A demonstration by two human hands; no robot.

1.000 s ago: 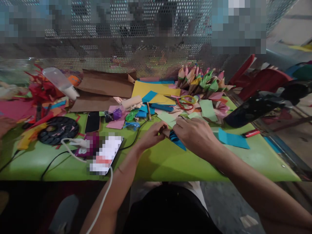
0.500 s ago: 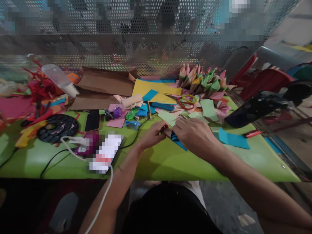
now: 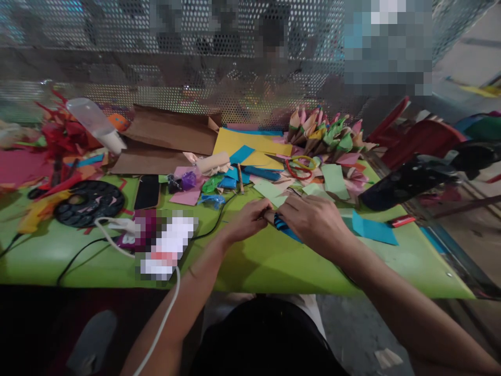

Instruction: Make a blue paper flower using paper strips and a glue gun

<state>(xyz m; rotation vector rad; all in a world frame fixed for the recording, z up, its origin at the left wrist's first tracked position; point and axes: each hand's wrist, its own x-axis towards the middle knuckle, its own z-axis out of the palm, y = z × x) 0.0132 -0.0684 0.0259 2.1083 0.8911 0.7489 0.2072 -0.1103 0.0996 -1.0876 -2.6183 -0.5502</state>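
My left hand is closed in a pinch on the end of a thin brown rolled-paper piece. My right hand wraps over the blue paper, which shows dark stripes and curls around the brown piece. Its lower corner sticks out below the right fingers; the rest is hidden under them. Both hands are close together, above the front middle of the green table. Just beyond them lie pale green paper pieces and scissors with red and yellow handles.
A lit phone with a white cable, a yellow glue gun and a black round palette lie left. Behind are brown paper, yellow sheets and paper flowers. A dark bottle and blue sheet lie right.
The view has shifted slightly. My hands stay together on the brown piece and blue paper, with the right fingers turned a little around it.
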